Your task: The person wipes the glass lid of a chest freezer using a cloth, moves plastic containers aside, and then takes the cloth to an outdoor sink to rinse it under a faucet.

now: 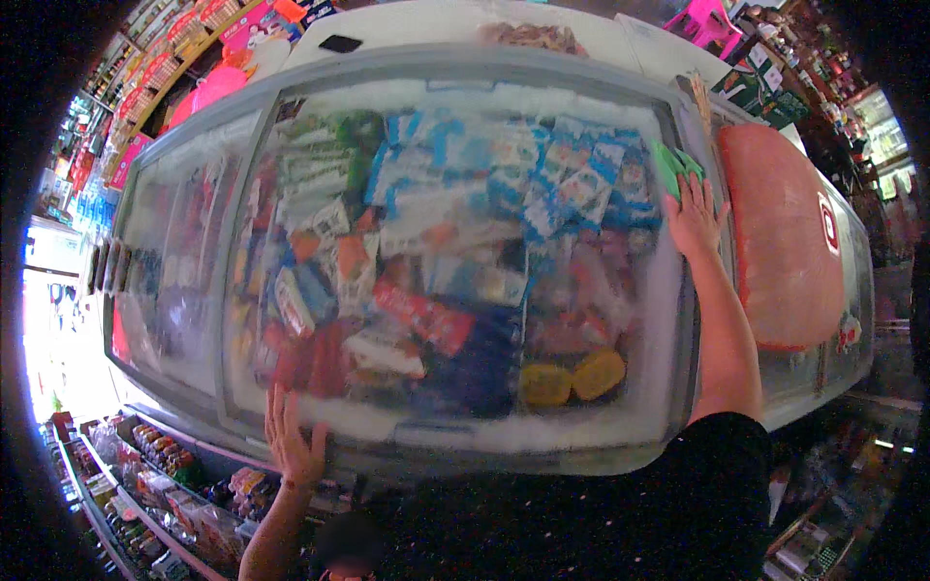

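Observation:
A chest freezer with a frosted, sliding glass lid (465,261) lies before me, with many packages showing blurred through the glass. My right hand (695,218) presses a green cloth (670,171) on the lid's right edge, fingers spread over it. Near the lid's front edge, at the lower left, my left hand (296,443) rests flat with its fingers apart and nothing in it. Under the glass are blue and white packets (581,181), a red package (425,312) and yellow items (574,378).
A large reddish cushion or cover (785,236) lies right of the lid. Behind it stand a black phone (340,43) on a white surface and a pink plastic chair (705,27). Shelves of packaged goods (196,501) fill the lower left; baskets (156,72) line the upper left.

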Action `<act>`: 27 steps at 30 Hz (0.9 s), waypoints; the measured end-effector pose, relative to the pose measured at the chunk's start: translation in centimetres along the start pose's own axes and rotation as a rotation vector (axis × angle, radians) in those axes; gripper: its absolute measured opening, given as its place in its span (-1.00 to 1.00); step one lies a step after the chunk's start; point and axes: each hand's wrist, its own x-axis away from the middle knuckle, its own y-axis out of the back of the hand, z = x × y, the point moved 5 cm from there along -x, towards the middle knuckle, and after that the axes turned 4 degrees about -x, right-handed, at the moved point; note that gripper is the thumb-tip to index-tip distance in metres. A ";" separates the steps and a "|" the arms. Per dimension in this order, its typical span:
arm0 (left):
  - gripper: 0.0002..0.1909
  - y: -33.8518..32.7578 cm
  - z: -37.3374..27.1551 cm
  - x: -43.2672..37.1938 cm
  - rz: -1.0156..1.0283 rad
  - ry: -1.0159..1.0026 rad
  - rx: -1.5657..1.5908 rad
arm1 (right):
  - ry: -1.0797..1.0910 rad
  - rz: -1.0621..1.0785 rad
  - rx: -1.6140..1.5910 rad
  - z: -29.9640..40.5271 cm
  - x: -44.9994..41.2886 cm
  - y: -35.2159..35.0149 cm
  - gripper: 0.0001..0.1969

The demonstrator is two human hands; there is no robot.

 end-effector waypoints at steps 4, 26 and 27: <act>-0.33 -0.3 0.3 0.2 -0.032 -0.041 0.016 | 0.020 0.028 0.038 -1.7 11.0 1.4 -0.45; -0.32 0.4 29.3 2.4 -0.383 0.016 -0.083 | 0.169 -0.014 -0.236 35.7 39.0 12.8 -0.20; -0.32 0.7 29.4 2.5 -0.398 0.042 -0.085 | 0.256 0.043 -0.256 40.5 39.8 14.4 -0.21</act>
